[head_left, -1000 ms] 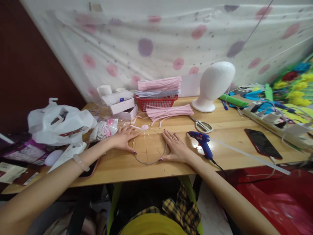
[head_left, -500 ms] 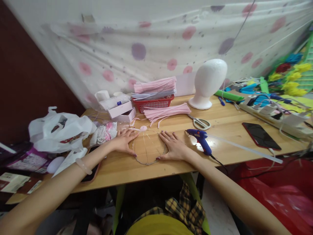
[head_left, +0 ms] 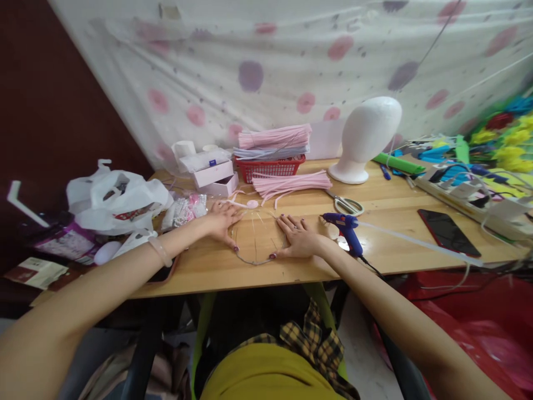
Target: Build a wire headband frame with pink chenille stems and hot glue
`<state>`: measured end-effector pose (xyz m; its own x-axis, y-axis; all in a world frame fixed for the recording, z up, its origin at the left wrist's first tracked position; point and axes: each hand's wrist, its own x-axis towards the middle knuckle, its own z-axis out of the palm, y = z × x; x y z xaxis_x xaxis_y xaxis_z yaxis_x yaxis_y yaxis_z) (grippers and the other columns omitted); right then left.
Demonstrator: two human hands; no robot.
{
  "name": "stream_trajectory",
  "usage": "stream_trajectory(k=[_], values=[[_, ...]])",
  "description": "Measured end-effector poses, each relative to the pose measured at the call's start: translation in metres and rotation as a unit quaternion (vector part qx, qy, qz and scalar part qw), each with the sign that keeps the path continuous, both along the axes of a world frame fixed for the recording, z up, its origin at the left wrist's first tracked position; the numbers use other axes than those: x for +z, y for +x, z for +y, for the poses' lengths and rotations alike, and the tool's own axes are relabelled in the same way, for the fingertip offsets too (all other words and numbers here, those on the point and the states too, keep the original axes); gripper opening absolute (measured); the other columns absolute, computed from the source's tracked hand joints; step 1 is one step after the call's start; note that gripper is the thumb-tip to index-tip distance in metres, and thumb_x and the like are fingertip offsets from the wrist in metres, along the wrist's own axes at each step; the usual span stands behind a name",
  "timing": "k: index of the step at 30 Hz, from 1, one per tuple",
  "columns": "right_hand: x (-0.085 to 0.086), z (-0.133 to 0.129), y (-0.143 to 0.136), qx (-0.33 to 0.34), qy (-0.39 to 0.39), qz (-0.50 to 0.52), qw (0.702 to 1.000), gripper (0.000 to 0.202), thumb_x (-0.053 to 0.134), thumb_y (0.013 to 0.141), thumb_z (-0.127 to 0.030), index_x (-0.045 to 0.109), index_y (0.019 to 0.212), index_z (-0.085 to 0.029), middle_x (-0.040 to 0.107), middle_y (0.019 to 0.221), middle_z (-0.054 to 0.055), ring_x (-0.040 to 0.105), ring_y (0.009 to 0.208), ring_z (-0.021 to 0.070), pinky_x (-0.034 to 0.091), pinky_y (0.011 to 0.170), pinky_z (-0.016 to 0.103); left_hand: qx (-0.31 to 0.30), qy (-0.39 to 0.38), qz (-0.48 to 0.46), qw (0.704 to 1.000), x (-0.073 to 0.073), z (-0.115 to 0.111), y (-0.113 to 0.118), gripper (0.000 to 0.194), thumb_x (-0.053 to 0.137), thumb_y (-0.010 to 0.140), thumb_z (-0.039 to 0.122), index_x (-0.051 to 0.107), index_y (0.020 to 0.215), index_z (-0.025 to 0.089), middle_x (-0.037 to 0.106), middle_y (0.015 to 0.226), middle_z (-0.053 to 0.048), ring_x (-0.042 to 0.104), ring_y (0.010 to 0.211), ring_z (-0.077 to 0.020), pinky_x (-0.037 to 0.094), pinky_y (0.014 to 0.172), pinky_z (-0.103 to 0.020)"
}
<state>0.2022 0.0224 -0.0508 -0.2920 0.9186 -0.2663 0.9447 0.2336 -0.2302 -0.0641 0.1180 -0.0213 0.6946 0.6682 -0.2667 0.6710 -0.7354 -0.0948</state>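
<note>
We note the left hand [head_left: 224, 223] palm-down left of the wire ring [head_left: 255, 263], right hand [head_left: 296, 238] palm-down right of it; both grips spread on the worktop [head_left: 216, 273].

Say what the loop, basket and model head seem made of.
Loop: probably metal wire; thin, dull grey, holding its curve. Basket: likely plastic; evenly red, with an open lattice wall. Model head: perhaps foam; matte white, no strong gloss.

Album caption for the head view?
Spread fingers flank a thin, curved wire on a wooden table, blue glue gun nearby.
</note>
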Motion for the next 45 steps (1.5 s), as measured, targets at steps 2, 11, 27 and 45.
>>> stream_trajectory(k=[2,11,27,45], values=[[0.000,0.001,-0.001,-0.001,-0.002,-0.003,1.000,0.125,0.048,0.070,-0.085,0.005,0.159,-0.009,0.004,0.165,0.019,-0.001,0.152,0.0388,0.004,0.119,0.062,0.004,0.002,-0.005,1.000,-0.002,0.001,0.000,0.117,0.069,0.058,0.076,0.034,0.153,0.015,0.025,0.161,-0.022,0.016,0.146,-0.0474,-0.001,0.114,-0.062],[0.003,-0.007,0.002,0.010,0.025,0.003,1.000,0.120,0.053,0.071,-0.082,0.014,0.158,-0.009,0.011,0.163,0.022,0.005,0.151,0.0414,0.007,0.118,0.066,0.016,0.005,-0.078,0.997,0.001,0.000,-0.005,0.109,0.078,0.053,0.071,0.047,0.146,0.026,0.037,0.156,-0.020,0.021,0.144,-0.0478,0.005,0.113,-0.065],[0.027,-0.049,0.033,-0.101,0.161,0.114,0.975,0.087,0.076,0.075,-0.042,0.036,0.145,-0.009,0.052,0.140,0.027,0.049,0.132,0.0405,0.041,0.106,0.054,0.062,0.048,-0.420,0.904,-0.022,-0.101,-0.023,0.039,0.065,0.082,0.049,0.051,0.106,0.022,0.061,0.114,-0.010,0.058,0.112,-0.0290,0.047,0.099,-0.045],[0.007,-0.019,0.010,-0.004,0.094,0.261,0.961,0.089,0.072,0.079,-0.043,0.026,0.151,-0.019,0.050,0.146,0.018,0.050,0.135,0.0307,0.039,0.111,0.049,0.161,-0.104,-0.454,0.870,-0.042,-0.082,-0.044,0.065,0.060,0.084,0.042,0.037,0.141,0.022,0.047,0.149,-0.016,0.045,0.137,-0.0325,0.030,0.116,-0.054]])
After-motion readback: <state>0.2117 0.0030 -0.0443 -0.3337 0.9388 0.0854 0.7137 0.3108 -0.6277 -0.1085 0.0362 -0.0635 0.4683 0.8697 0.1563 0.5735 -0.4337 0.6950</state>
